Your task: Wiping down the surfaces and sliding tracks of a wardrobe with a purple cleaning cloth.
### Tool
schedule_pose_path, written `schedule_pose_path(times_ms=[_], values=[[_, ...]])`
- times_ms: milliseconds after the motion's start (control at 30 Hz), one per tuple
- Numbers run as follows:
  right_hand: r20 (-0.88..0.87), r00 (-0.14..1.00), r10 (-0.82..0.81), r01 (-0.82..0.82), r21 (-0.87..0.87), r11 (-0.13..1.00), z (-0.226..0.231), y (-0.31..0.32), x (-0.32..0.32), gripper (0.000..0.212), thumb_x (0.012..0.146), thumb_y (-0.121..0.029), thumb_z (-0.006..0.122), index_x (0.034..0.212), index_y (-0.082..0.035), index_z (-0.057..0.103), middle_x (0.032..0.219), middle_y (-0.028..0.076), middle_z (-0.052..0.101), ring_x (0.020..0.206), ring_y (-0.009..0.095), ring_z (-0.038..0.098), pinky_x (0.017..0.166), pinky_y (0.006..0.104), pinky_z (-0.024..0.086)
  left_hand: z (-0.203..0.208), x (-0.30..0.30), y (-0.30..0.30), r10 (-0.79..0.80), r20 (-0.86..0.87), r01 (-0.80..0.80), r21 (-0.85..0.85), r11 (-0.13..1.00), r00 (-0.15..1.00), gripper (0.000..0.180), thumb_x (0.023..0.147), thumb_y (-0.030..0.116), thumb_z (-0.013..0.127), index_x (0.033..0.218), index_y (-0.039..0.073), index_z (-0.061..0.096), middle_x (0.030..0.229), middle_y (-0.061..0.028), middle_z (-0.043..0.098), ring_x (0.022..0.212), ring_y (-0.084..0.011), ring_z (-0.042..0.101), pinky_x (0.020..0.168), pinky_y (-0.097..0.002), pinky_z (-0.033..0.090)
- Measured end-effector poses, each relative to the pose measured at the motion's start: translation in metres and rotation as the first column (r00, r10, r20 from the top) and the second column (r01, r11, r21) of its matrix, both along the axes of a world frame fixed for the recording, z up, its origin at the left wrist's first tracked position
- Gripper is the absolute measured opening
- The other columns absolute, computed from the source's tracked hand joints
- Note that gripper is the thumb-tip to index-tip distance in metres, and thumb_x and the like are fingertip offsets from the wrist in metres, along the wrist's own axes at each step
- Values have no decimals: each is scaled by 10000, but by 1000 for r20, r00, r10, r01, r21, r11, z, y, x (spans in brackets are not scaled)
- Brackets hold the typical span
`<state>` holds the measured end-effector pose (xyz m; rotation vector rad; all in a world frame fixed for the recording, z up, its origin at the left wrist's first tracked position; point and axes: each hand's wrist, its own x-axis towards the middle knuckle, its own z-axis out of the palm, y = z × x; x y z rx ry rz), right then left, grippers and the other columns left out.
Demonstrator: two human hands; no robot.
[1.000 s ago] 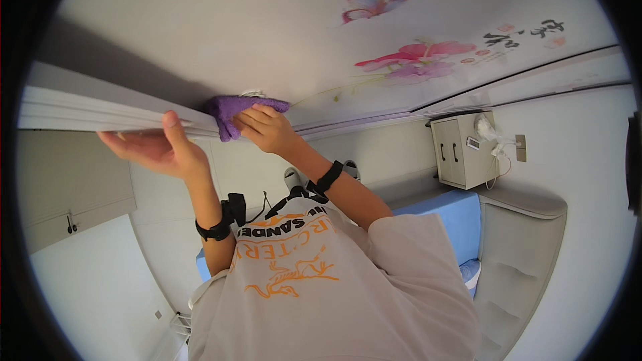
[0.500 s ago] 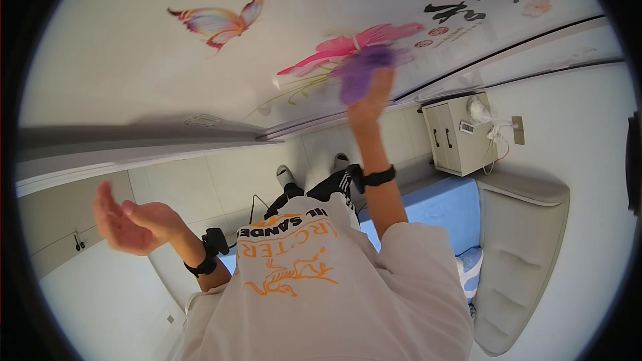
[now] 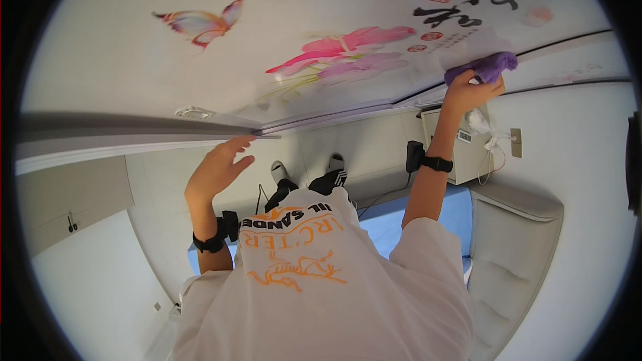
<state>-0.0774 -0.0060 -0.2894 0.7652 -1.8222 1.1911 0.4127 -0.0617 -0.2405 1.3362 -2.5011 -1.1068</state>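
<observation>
A crumpled purple cleaning cloth [image 3: 491,65] is pressed to a glossy white panel [image 3: 221,80] with printed flowers and a butterfly. My right hand [image 3: 468,92] grips it, near the panel's dark right edge strip. Farther left, my left hand [image 3: 217,168] is empty, its fingers stretched out and the thumb apart. Its fingertips reach the grey edge rail [image 3: 134,139] of the panel; whether they touch it I cannot tell. Each wrist wears a black strap with a small dark box.
Below the right hand stands a pale bedside cabinet [image 3: 435,124] with a white bag [image 3: 478,122] and cables on it. A bed with blue bedding [image 3: 438,217] and a padded grey headboard [image 3: 511,254] lies behind on the right. My slippered feet [image 3: 279,172] are on light floor tiles.
My right hand has swept the cloth rightward from the printed flower to the panel's right edge. My left hand has moved right and up to the rail, its fingers straightening.
</observation>
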Motion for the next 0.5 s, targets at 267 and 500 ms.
schedule_pose_path(times_ms=[267, 500], values=[[318, 846, 428, -443, -27, 896, -62, -2, 74, 531, 715, -30, 625, 1217, 56, 476, 1114, 225, 561, 1006, 369, 579, 899, 424, 447, -15, 37, 0, 71, -55, -59, 191, 980, 996, 438, 894, 190, 627, 1307, 92, 519, 1167, -143, 632, 1044, -264, 614, 879, -357, 490], [453, 559, 694, -824, 216, 523, -74, -31, 316, 441, 701, -1, 668, 1118, -56, 534, 988, 181, 591, 892, 396, 602, 731, 442, 511, -5, 76, -1, 116, -232, -56, 252, 966, 966, 432, 897, 143, 616, 1310, 70, 511, 1170, -165, 626, 1054, -277, 611, 901, -363, 488]])
